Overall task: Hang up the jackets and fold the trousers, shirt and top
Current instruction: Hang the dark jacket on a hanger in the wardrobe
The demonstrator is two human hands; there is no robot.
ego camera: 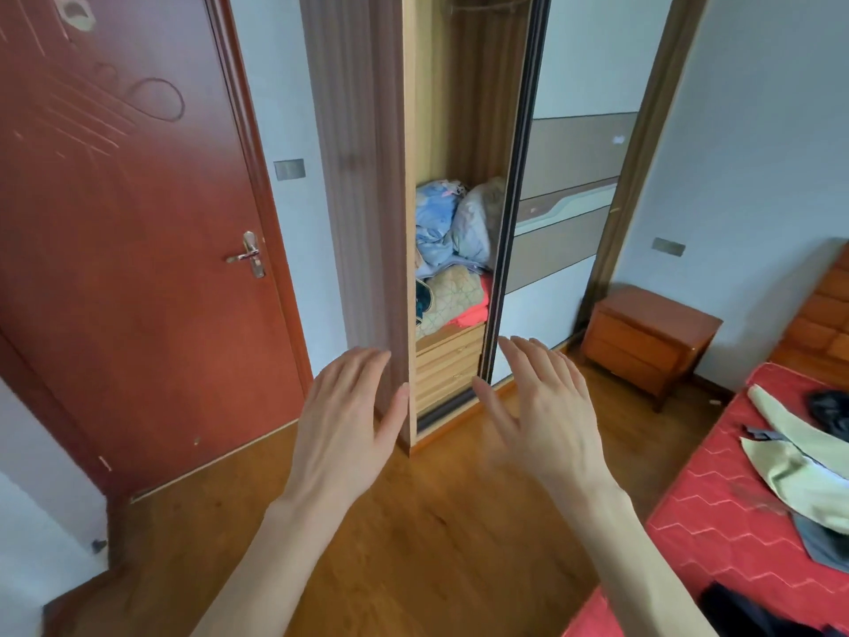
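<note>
Both hands are raised side by side over the wooden floor (pixel 413 535), backs to the camera, fingers straight and spread. The left hand (pixel 342 434) has an open grip and holds nothing; its fingertips overlap the wardrobe's side panel (pixel 363 177), though contact cannot be judged. The right hand (pixel 544 420) is likewise open and empty, its fingers in front of the sliding door (pixel 565 177). To the right, well apart from both hands, a pale green garment (pixel 790 452) and dark clothes (pixel 827 406) lie on the red bed (pixel 716 508). Further back, the open wardrobe gap shows bundled bedding (pixel 452 232) above wooden drawers (pixel 448 360).
</note>
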